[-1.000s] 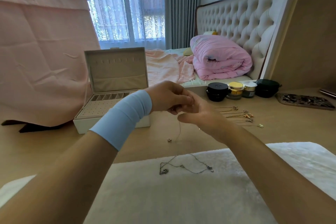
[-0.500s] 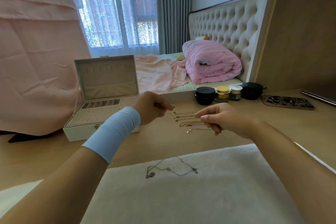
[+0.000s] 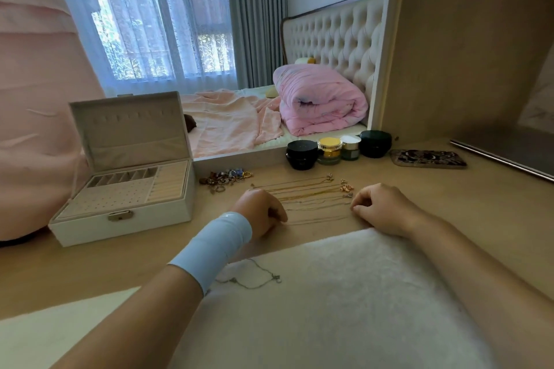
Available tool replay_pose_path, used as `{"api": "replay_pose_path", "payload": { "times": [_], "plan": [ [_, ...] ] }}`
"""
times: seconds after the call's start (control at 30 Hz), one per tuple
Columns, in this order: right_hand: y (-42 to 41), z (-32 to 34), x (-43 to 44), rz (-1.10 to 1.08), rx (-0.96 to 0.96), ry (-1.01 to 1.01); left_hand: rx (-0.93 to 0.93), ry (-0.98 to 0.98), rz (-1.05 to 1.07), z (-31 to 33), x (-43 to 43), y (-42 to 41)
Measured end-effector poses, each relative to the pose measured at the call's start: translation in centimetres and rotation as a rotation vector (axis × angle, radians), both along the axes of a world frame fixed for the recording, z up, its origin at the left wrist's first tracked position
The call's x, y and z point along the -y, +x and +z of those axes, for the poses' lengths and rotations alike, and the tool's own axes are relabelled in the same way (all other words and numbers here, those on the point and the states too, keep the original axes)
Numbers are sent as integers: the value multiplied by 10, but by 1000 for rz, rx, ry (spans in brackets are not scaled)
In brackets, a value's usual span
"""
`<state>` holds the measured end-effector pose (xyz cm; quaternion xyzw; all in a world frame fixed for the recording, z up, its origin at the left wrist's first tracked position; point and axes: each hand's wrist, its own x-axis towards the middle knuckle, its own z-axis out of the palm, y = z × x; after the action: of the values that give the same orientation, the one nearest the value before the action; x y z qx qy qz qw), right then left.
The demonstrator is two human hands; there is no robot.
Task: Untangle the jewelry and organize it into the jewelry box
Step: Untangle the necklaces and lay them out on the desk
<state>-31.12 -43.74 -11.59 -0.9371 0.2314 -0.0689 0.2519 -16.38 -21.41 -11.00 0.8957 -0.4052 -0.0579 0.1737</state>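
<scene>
A white jewelry box (image 3: 126, 213) stands open at the left of the wooden table, its compartments showing no jewelry. Several gold necklaces (image 3: 308, 189) lie stretched out in parallel rows on the table. My left hand (image 3: 260, 213), with a blue wristband, and my right hand (image 3: 383, 208) rest on the table at either end of a thin chain (image 3: 317, 220), each pinching one end. That chain lies straight as the nearest row. A tangled silver necklace (image 3: 251, 278) lies on the white fluffy mat (image 3: 374, 293) in front of me. A heap of rings and small pieces (image 3: 227, 178) sits beside the box.
Several cosmetic jars (image 3: 329, 150) stand at the table's back edge, with a patterned phone case (image 3: 428, 158) to their right. A bed with a pink quilt lies beyond the table. A wooden panel rises at the right.
Both hands came down from mid-air to the table and moved apart. The thin chain between them now lies stretched flat beside the other gold necklaces.
</scene>
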Motion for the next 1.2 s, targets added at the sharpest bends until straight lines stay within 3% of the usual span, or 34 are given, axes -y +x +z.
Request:
{"api": "replay_pose_path", "payload": {
  "times": [0.17,0.3,0.47,0.7,0.83,1.0,1.2],
  "plan": [
    [-4,6,-10,-14,-104,-286,160,150,-64,-1,-10,-6],
    [-9,10,-24,-3,-198,-436,186,139,-155,-10,-26,-6],
    [-18,9,-44,126,-418,-252,-92,349,-281,-10,-29,-21],
    [-17,-3,-40,125,-487,-209,-45,484,-249,-18,-22,-18],
    [-8,-3,-35,111,-472,-206,-35,440,-240,-17,-18,-15],
    [-6,-1,-34,114,-433,-216,-61,220,-209,-12,-27,-12],
    [-5,20,-75,209,-116,-307,17,-10,-177,13,-66,-19]
  ]
}}
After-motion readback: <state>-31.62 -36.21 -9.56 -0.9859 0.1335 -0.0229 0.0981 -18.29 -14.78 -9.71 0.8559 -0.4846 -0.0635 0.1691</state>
